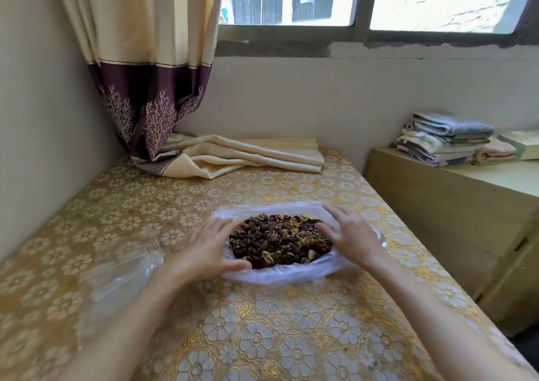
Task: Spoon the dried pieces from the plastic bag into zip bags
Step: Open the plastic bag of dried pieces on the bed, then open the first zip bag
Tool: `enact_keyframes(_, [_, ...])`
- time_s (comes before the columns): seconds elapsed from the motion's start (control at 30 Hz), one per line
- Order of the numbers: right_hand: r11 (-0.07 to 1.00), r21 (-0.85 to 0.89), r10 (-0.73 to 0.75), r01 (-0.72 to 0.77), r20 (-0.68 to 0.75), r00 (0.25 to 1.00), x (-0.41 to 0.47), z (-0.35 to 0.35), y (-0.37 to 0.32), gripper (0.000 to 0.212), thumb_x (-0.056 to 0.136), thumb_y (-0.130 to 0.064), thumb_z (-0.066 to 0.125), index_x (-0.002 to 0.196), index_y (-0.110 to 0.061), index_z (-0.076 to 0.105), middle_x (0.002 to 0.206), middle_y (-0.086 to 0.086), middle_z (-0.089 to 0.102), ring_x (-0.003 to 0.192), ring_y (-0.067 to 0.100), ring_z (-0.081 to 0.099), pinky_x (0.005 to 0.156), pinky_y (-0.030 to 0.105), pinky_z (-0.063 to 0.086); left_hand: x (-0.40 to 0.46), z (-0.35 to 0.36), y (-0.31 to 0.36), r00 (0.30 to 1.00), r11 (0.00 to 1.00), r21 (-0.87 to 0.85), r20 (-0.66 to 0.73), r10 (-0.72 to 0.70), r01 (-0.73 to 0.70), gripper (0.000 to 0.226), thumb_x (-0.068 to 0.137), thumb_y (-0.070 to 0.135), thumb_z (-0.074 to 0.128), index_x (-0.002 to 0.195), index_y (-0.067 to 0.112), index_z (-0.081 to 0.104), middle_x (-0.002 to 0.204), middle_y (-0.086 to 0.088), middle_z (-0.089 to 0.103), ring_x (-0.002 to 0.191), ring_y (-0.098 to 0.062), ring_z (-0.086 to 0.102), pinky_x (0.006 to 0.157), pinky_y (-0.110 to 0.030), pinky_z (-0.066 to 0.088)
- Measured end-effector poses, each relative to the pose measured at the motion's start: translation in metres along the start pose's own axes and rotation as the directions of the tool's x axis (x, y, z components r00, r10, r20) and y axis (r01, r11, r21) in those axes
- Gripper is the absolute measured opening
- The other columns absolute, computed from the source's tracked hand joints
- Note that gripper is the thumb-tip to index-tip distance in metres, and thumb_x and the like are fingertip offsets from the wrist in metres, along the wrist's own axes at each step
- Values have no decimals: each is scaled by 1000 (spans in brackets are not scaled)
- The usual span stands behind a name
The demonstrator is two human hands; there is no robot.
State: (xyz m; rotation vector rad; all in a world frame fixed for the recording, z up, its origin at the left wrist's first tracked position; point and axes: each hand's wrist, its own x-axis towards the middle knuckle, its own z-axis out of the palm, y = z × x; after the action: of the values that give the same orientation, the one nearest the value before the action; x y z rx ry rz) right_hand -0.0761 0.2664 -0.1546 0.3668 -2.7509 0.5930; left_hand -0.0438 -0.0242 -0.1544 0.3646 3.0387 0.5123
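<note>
1. I see the plastic bag [280, 274] lying open on the table [291, 337], a little right of centre and in the middle distance, its rim rolled down around a heap of dried pieces [280, 242], dark ones mixed with pale walnut-like bits.
2. My left hand [208, 246] rests on the bag's left rim, fingers spread fairly straight along the plastic, thumb lying over the near edge; it grips nothing.
3. My right hand [348, 234] rests on the right rim the same way, fingers stretched toward the far edge and touching the plastic beside the heap.
4. The two hands are apart, one on each side of the heap.
5. A clear sheet of thin plastic [122, 275] lies flat at near left, just beside my left forearm; I cannot tell whether it is a zip bag.
6. At the far left corner a curtain [151, 88] hangs down, its cream end folded across the tablecloth.
7. Folded cloths [446, 138] are stacked on a low cabinet [437, 205] at far right.
</note>
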Motion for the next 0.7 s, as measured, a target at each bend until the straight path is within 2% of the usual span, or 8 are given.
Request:
enact_keyframes(0.03, [998, -55, 26, -19, 118, 993, -4, 0, 4, 60, 93, -48, 46, 143, -16, 36, 148, 5, 39, 136, 22, 33, 112, 41, 26, -3, 1, -2, 999, 1000, 17, 33, -10, 9, 97, 72, 63, 59, 146, 36, 3, 153, 15, -2, 141, -10, -6, 114, -42, -2])
enact_keyframes(0.1, [995, -78, 74, -55, 273, 959, -12, -1, 11, 69, 93, -56, 36, 149, -20, 20, 156, 1, 20, 143, 17, 18, 117, 37, 15, -8, 2, -2, 997, 999, 32, 72, -17, 14, 100, 74, 63, 57, 147, 33, -4, 153, 14, -11, 141, -10, -12, 113, -40, -5])
enact_keyframes(0.17, [995, -63, 89, -73, 307, 947, -18, -3, 14, 69, 94, -56, 35, 150, -20, 16, 158, 1, 13, 145, 15, 11, 118, 35, 11, -12, 2, 0, 997, 1000, -2, 82, -11, 11, 98, 76, 62, 55, 147, 30, -4, 153, 13, -13, 141, -10, -12, 115, -40, -2])
enact_keyframes(0.33, [995, -89, 62, -48, 154, 986, -35, -16, -9, 51, 96, -40, 44, 143, -22, 36, 153, 4, 29, 139, 20, 29, 110, 39, 30, -32, -6, 0, 998, 981, -192, -68, 4, -17, 73, 87, 48, 52, 146, 28, 14, 155, 9, 6, 141, -9, 8, 115, -34, 13])
enact_keyframes(0.47, [999, -14, -50, 49, -15, 999, -54, -14, -48, 41, 96, -32, 49, 132, -13, 52, 138, 4, 48, 123, 19, 48, 102, 33, 39, -60, -13, -26, 995, 991, -125, -82, -59, 49, 64, 87, 44, 53, 143, 28, 25, 152, 6, 19, 138, -10, 21, 114, -33, 21])
enact_keyframes(0.53, [988, 57, -143, 147, -59, 988, -64, -7, -68, 36, 95, -27, 51, 127, -10, 57, 131, 5, 55, 117, 19, 52, 99, 29, 42, -74, -12, -41, 986, 986, -95, -89, -143, 134, 67, 85, 49, 53, 142, 30, 25, 152, 5, 21, 138, -13, 23, 113, -39, 23])
enact_keyframes(0.6, [960, 89, -259, 266, -76, 963, -73, 4, -91, 31, 95, -23, 53, 119, -7, 62, 121, 8, 61, 110, 21, 57, 94, 28, 46, -90, -9, -54, 948, 960, -99, -165, -274, 260, 69, 81, 61, 49, 141, 37, 25, 152, 6, 20, 140, -18, 19, 113, -47, 21])
enact_keyframes(0.7, [913, 73, -401, 402, -37, 916, -81, 29, -118, 33, 94, -24, 53, 121, -7, 61, 122, 10, 61, 113, 25, 57, 98, 36, 44, -105, 0, -68, 884, 898, 63, -223, -412, 435, 92, 67, 85, 28, 145, 38, 12, 155, 7, 11, 140, -25, 14, 111, -54, 17])
